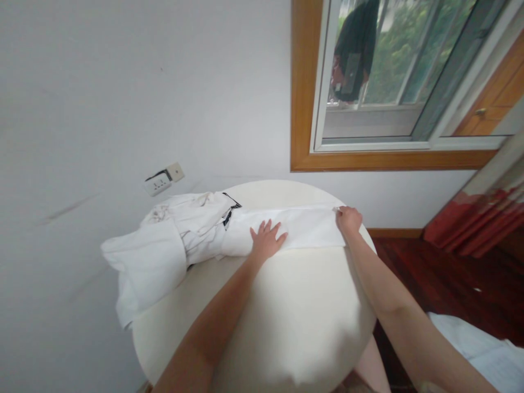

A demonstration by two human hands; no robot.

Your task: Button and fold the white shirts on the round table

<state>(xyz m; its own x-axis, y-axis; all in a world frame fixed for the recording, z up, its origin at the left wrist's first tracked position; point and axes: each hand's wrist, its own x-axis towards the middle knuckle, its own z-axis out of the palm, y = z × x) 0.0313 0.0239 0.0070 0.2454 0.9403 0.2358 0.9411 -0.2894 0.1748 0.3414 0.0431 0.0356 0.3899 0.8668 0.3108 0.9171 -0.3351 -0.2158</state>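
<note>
A white garment (311, 228) lies across the far part of a round cream table (303, 316). Its right part is smoothed into a long flat strip, while the left part (143, 267) is bunched and hangs over the table's edge. Black trim shows where the flat and bunched parts meet. My left hand (268, 239) rests flat on the strip with its fingers spread. At the strip's right end, near the table's rim, my right hand (350, 219) is closed on the far corner of the cloth. Its fingertips are partly hidden.
Behind the table is a white wall with a socket (158, 184) and a wood-framed window (303, 109). A red and cream curtain (478, 218) hangs at the right. White cloth (483, 349) lies low at the right, over the dark wooden floor (409, 262).
</note>
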